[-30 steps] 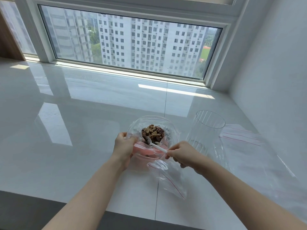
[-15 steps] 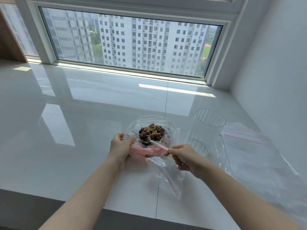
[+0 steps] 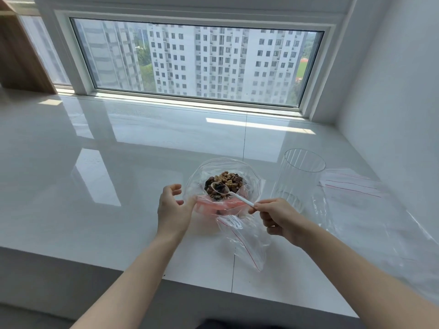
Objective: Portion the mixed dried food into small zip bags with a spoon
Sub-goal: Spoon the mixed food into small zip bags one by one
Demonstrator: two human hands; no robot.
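Counter (image 3: 118, 186): white, glossy, reflecting the window; its near edge runs across the bottom of the view.

Small zip bag (image 3: 247, 243): clear with a red seal line, empty, lying crumpled on the counter just in front of the bowl and below the right hand.

Left hand (image 3: 172, 210): fingers loosely spread and relaxed, gripping nothing; it sits just beside the left rim of the bowl, thumb near the plastic wrapping, contact not clear.

Right hand (image 3: 279, 218): fingers curled, pinching the end of the spoon handle between thumb and forefinger.

Spoon (image 3: 231, 192): white plastic, handle slanting up and left from the right hand, its head resting on top of the food with a few dark pieces in it.

Bowl (image 3: 221, 205): pink, on the counter between the two hands, sitting inside a clear plastic bag (image 3: 197, 176) whose mouth stands open around it.

Mixed dried food (image 3: 225, 181): brown and dark nuts and fruit pieces, heaped in the bowl.

Ribbed clear cup (image 3: 299, 176): upright, right of the bowl, near the right hand.

Stack of zip bags (image 3: 356, 188): flat, clear with red lines, right of the cup.

Window (image 3: 197, 60): at the far edge of the counter, facing tower blocks.
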